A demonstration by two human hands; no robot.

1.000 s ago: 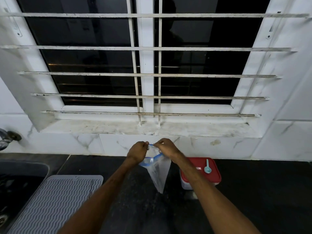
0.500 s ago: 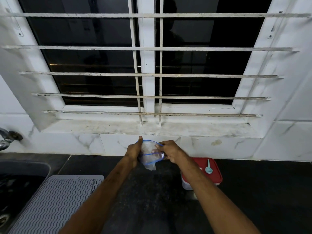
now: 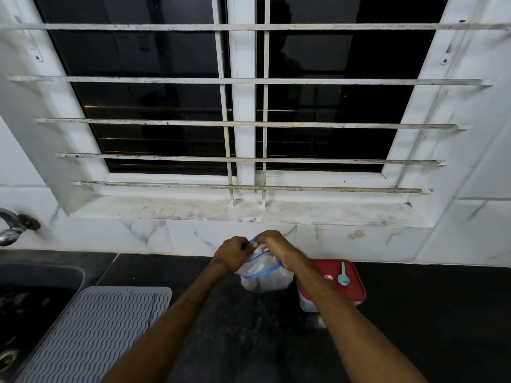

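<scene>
Gripping one zip bag at its mouth with both hands

Counting what is before me: one bag [image 3: 265,277], one tub [image 3: 305,304] with a red lid [image 3: 356,286], one teal spoon [image 3: 343,277] lying on that lid, one grey ribbed mat [image 3: 96,327], one sink [image 3: 33,299], one tap [image 3: 11,228] and my two hands.

The bag is clear, thin plastic, crumpled and puffed out, with a blue zip strip that curves in two lines across its upper part.

It hangs between and just below my hands, over the dark countertop [image 3: 428,313] near its back edge, in front of the white wall tiles. I cannot tell whether its bottom touches the countertop. My left hand [image 3: 231,254] is curled and pinches the left side of the bag's mouth. My right hand [image 3: 276,248] is curled over the top and pinches the right side, knuckles up. The two hands nearly touch above the bag.

The tub stands just right of the bag, partly behind my right forearm. The mat lies toward the front left of the countertop, beside the sink at the left edge.
</scene>
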